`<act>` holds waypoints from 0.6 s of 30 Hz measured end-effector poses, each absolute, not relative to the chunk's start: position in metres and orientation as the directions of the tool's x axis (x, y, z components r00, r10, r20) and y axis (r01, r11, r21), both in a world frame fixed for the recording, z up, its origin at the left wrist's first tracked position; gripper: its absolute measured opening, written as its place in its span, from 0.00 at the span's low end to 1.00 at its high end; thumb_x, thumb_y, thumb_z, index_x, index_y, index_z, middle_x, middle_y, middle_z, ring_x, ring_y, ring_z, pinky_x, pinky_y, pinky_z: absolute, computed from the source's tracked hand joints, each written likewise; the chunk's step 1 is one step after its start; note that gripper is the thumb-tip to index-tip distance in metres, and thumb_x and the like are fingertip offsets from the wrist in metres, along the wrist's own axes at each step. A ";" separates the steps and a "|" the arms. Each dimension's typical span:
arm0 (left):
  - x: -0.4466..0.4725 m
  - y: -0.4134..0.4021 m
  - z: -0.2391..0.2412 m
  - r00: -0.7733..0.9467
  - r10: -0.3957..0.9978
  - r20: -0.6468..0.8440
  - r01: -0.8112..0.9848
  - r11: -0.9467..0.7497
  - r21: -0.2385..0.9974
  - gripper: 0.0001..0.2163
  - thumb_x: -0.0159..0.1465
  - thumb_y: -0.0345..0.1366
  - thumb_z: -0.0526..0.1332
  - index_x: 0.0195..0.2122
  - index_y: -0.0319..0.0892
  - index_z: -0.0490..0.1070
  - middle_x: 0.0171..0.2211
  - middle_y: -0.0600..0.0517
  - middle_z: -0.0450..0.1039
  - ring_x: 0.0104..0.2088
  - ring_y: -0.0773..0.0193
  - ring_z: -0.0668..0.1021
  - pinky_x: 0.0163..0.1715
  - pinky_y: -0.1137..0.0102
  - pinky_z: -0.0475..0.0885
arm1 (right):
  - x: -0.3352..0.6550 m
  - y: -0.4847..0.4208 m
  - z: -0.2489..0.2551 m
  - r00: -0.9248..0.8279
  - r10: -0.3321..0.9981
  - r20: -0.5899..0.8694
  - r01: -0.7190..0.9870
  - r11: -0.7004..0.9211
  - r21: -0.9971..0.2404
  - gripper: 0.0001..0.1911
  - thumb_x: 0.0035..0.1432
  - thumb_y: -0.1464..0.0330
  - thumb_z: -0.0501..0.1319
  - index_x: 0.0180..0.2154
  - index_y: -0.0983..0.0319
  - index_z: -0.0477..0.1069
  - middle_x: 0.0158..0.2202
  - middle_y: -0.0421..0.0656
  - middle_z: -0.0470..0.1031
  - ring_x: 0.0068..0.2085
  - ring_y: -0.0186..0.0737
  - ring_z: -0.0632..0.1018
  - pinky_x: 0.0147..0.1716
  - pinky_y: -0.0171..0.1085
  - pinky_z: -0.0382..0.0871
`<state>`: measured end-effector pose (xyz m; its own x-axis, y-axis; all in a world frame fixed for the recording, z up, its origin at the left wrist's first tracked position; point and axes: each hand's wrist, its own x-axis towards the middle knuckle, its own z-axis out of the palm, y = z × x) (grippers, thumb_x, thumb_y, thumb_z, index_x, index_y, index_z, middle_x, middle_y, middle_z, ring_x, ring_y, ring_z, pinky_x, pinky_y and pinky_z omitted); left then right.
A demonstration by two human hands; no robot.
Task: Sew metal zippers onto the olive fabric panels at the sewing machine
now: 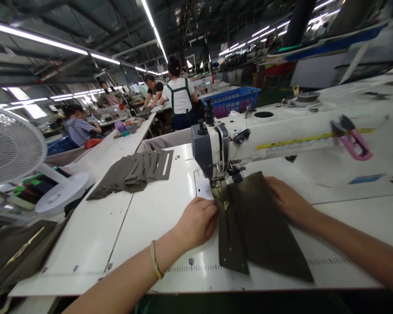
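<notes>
A dark olive fabric panel (262,226) lies under the needle area of a white sewing machine (216,152). Along its left part runs a narrower strip with a zipper (228,226) and a gold-coloured zipper pull (225,205). My left hand (198,220), fingers curled, is closed on the left edge of the work, just in front of the presser foot. At the panel's raised right edge, my right hand (283,198) grips it from the side; its fingertips are partly hidden behind the fabric.
Stacked dark frame-shaped pieces (134,172) lie left on the white table (157,218). A white fan (62,192) and more zippered fabric (16,248) are at far left. Pink-handled snips (355,141) sit on the machine arm. Behind are a blue crate (232,102) and several co-workers.
</notes>
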<state>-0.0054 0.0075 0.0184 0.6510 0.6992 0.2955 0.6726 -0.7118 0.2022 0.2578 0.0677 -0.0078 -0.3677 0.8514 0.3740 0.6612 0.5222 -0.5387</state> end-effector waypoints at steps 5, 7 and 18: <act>0.002 0.021 0.019 0.576 0.760 0.301 0.767 -0.630 0.121 0.07 0.61 0.28 0.54 0.39 0.36 0.68 0.43 0.43 0.70 0.49 0.53 0.68 0.45 0.59 0.67 | 0.254 0.071 0.002 -0.236 0.941 0.243 0.620 0.338 -0.708 0.22 0.60 0.61 0.44 0.45 0.64 0.70 0.42 0.51 0.75 0.44 0.49 0.75 0.44 0.45 0.68; 0.007 0.024 0.017 0.574 0.778 0.255 0.792 -0.607 0.070 0.05 0.59 0.28 0.55 0.34 0.36 0.69 0.39 0.44 0.71 0.48 0.52 0.68 0.45 0.59 0.66 | 0.255 0.077 0.008 -0.199 0.962 0.187 0.596 0.270 -0.756 0.22 0.60 0.59 0.46 0.44 0.64 0.71 0.43 0.50 0.75 0.45 0.49 0.74 0.45 0.44 0.67; 0.011 0.027 0.021 0.552 0.791 0.264 0.819 -0.574 0.010 0.04 0.61 0.28 0.55 0.30 0.38 0.68 0.36 0.45 0.71 0.44 0.52 0.69 0.42 0.58 0.65 | 0.260 0.101 0.005 -0.298 0.927 0.228 0.646 0.372 -0.666 0.14 0.50 0.65 0.52 0.35 0.59 0.74 0.33 0.43 0.77 0.36 0.46 0.76 0.37 0.42 0.67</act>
